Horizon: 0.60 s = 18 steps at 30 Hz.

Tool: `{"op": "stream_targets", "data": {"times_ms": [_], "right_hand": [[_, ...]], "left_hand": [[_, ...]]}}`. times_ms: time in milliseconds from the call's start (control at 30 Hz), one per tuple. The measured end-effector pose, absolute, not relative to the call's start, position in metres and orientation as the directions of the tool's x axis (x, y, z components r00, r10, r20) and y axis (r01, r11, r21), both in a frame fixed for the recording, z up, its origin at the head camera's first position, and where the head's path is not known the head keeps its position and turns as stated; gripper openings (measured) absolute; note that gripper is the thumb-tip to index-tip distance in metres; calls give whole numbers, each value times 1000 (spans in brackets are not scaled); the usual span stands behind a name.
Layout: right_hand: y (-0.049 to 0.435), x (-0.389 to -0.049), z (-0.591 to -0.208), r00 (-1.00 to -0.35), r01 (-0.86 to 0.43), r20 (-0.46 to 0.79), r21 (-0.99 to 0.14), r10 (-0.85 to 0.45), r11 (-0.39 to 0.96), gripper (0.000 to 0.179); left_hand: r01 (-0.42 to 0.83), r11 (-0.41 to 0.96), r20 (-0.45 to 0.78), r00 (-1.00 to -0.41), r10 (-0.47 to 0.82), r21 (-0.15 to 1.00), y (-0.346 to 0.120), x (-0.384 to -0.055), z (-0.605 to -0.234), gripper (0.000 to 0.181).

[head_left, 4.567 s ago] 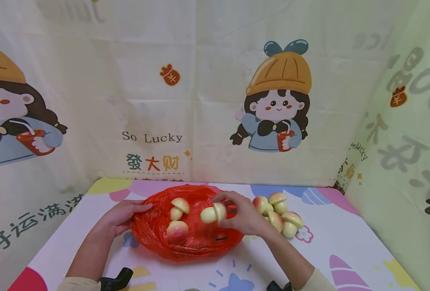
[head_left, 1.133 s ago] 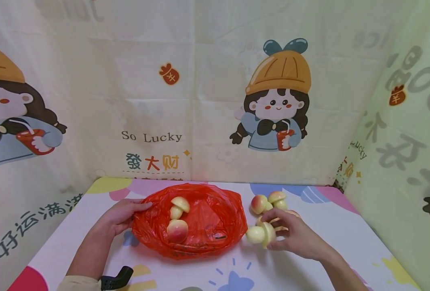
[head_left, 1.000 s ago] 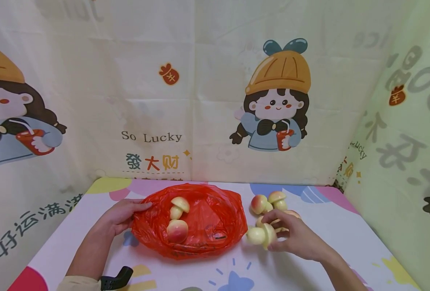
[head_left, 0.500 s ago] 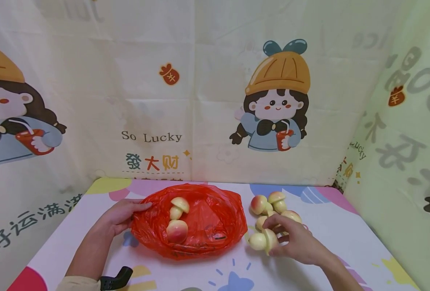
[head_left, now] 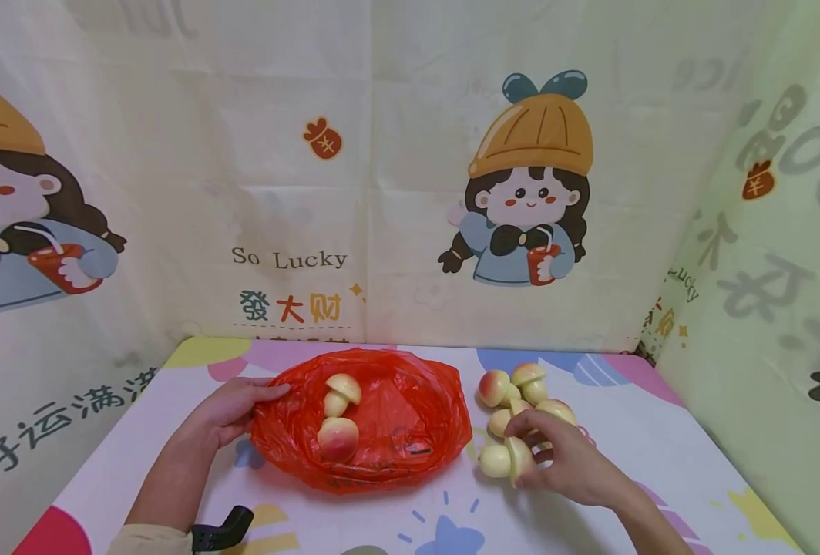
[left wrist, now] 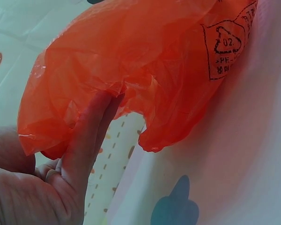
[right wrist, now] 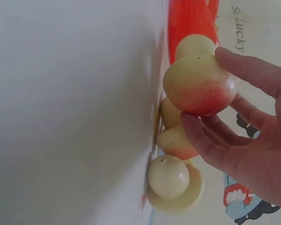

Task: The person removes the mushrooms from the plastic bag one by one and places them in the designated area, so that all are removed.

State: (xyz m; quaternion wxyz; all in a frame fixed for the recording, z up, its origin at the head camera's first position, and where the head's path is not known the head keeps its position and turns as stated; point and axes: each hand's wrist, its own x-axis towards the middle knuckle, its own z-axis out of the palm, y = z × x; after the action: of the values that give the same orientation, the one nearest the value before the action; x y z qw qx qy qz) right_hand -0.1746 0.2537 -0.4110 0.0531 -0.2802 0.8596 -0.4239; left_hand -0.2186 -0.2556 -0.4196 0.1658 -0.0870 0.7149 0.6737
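My left hand [head_left: 228, 412] holds the rim of a red plastic bag [head_left: 292, 462], thumb over its edge and fingers on the outside, as the left wrist view shows. The bag lies wide open; in it are two toy mushrooms, one showing its pale stem [head_left: 337, 407] and one with a pink cap [head_left: 338, 440]. Right of the bag, my right hand [head_left: 556, 455] pinches another toy mushroom [head_left: 496, 461] by its cap, stem towards the bag. In the right wrist view this mushroom's cap [right wrist: 201, 86] is pale yellow and red with dark specks.
Several more toy mushrooms [head_left: 529, 381] lie in a cluster just behind my right hand. The table [head_left: 354, 520] has a printed cover and ends at a cloth backdrop [head_left: 410, 293] with cartoon figures.
My right hand was over the bag with a toy mushroom; now it is right of the bag, slightly lower and nearer me over the last second. The left hand stays put.
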Motion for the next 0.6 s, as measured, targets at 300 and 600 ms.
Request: {"op": "stream_targets", "data": {"times_ms": [300, 600], "right_hand": [[254, -173, -412, -847, -446, 160, -732, -506, 515, 50], [253, -172, -411, -873, -430, 152, -690, -464, 582, 50]], "left_hand": [[-346, 85, -353, -930, 97, 934, -253, -218, -417, 56], [-338, 85, -346, -933, 103, 937, -253, -219, -417, 57]]}}
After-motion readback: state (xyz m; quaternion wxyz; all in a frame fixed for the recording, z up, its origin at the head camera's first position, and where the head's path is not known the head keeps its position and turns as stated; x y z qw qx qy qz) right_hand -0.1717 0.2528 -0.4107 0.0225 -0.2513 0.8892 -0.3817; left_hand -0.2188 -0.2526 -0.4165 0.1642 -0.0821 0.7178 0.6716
